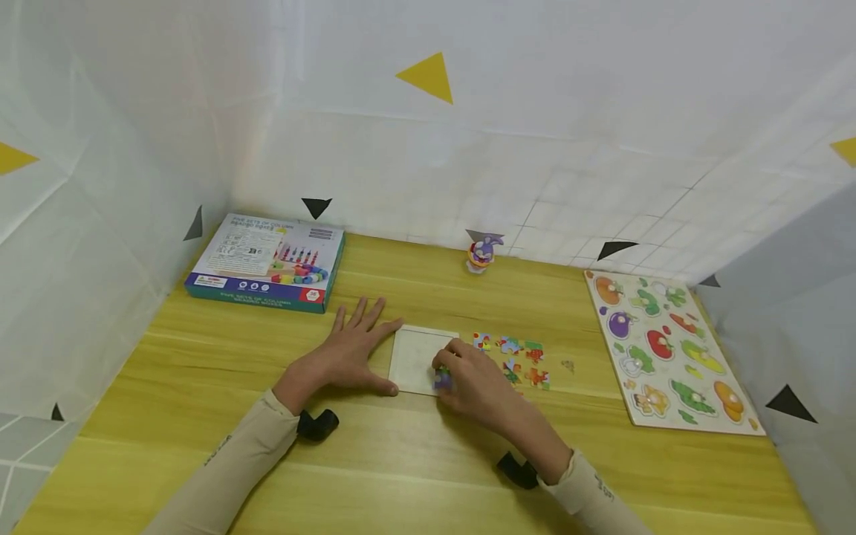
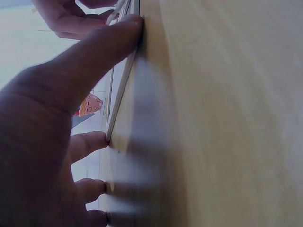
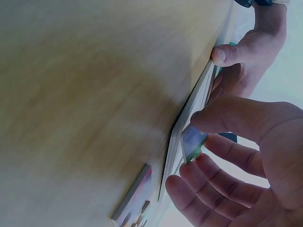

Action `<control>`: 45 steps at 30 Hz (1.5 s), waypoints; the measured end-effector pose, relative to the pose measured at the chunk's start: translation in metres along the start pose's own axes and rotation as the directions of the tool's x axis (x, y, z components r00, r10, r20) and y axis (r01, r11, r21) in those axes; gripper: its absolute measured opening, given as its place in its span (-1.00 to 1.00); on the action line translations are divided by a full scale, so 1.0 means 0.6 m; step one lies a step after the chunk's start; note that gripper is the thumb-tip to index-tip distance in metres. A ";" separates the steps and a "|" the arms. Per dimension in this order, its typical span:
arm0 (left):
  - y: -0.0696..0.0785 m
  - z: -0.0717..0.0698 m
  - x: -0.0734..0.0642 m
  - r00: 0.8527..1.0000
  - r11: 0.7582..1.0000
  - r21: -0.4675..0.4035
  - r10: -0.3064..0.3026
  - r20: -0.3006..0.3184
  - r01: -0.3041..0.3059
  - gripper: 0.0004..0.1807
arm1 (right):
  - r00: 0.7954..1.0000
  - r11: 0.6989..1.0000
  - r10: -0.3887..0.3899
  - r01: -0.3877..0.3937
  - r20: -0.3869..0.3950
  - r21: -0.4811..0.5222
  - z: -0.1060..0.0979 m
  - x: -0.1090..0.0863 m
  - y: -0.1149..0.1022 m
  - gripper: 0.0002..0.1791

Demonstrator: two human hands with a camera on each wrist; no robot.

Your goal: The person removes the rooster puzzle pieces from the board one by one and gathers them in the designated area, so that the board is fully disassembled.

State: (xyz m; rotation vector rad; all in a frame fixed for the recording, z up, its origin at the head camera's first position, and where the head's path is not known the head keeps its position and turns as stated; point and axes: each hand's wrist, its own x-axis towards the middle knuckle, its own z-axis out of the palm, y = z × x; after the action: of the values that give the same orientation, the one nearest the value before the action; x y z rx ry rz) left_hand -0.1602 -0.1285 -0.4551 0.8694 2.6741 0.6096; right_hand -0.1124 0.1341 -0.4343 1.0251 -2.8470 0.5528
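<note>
A shallow pale wooden puzzle tray (image 1: 414, 360) lies flat in the middle of the table. My left hand (image 1: 344, 357) spreads its fingers at the tray's left side, thumb at the near corner and index fingertip at the far one. In the left wrist view the thumb (image 2: 102, 54) presses along the tray's edge. My right hand (image 1: 481, 383) pinches a jigsaw piece (image 1: 442, 377), blue-purple with some green, over the tray's right part. The right wrist view shows this piece (image 3: 193, 142) tilted between thumb and fingers, close over the tray.
Several loose jigsaw pieces (image 1: 533, 351) lie right of the tray, partly behind my right hand. A wooden vegetable peg board (image 1: 675, 353) lies at the right, a boxed bead set (image 1: 267, 260) at the back left. A purple rabbit figure (image 1: 481, 254) stands near the back wall.
</note>
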 end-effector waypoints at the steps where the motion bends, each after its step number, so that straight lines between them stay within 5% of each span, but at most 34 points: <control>1: 0.000 0.000 0.000 1.000 1.000 0.004 -0.001 0.000 0.001 0.23 | 1.000 1.000 -0.002 0.002 -0.006 0.002 -0.001 -0.001 -0.001 -0.65; 18: 0.001 0.000 -0.002 1.000 1.000 0.007 0.004 -0.002 -0.004 0.22 | 0.995 0.998 -0.028 0.033 -0.099 0.047 -0.024 -0.064 0.010 -0.67; 45: 0.002 0.000 0.001 1.000 1.000 -0.001 0.004 0.008 -0.004 0.23 | 0.990 0.992 0.106 -0.112 -0.093 -0.063 -0.054 -0.142 0.064 -0.67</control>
State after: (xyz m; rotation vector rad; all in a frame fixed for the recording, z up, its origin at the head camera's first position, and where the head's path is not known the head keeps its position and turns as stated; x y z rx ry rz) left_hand -0.1598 -0.1273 -0.4547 0.8750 2.6650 0.6066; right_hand -0.0725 0.2243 -0.4312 0.8173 -2.8337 0.4929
